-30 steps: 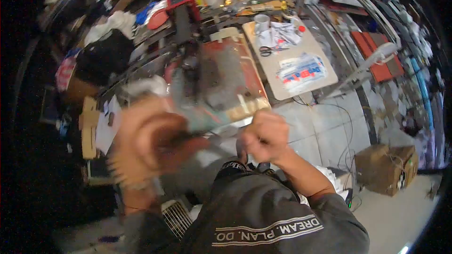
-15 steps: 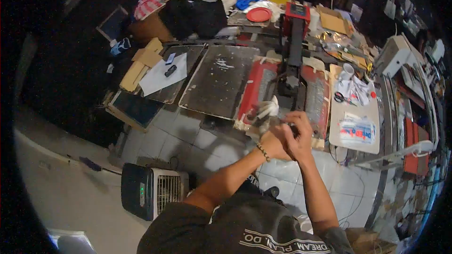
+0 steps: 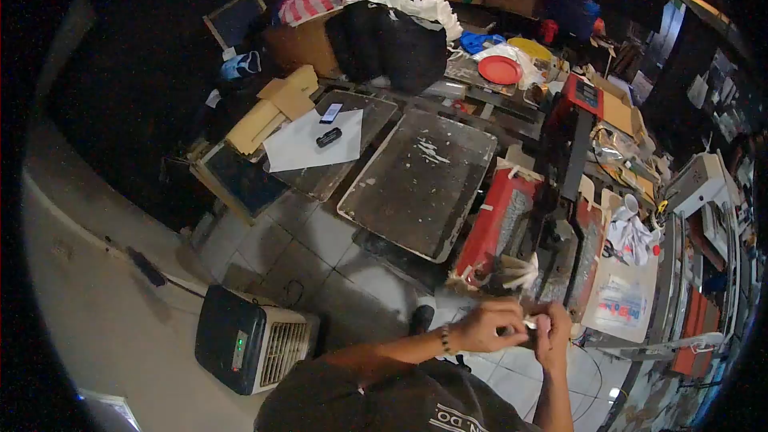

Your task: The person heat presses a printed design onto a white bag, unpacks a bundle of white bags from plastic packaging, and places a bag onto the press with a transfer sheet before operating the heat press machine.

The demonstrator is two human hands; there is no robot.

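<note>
My left hand (image 3: 490,326), with a beaded bracelet at the wrist, pinches thumb and fingers together beside my right hand (image 3: 552,336). Between their fingertips is a small white piece (image 3: 530,322), too small to name; both hands seem closed on it. Just beyond them, a pale, cloth-like bundle (image 3: 520,272) sits at the near edge of a red-framed press (image 3: 500,216) with a dark arm and a red control box (image 3: 584,94).
A dark flat board (image 3: 420,180) lies left of the press. Farther left, a white sheet (image 3: 312,142) bears a phone (image 3: 330,114) and a small black object (image 3: 328,138). Scissors (image 3: 614,252) and white cloth (image 3: 632,236) are at right. An air cooler (image 3: 256,340) stands on the floor.
The view has turned left, so the press now appears farther right. My hands, overlapping before, are now side by side with fingertips meeting at a small white piece.
</note>
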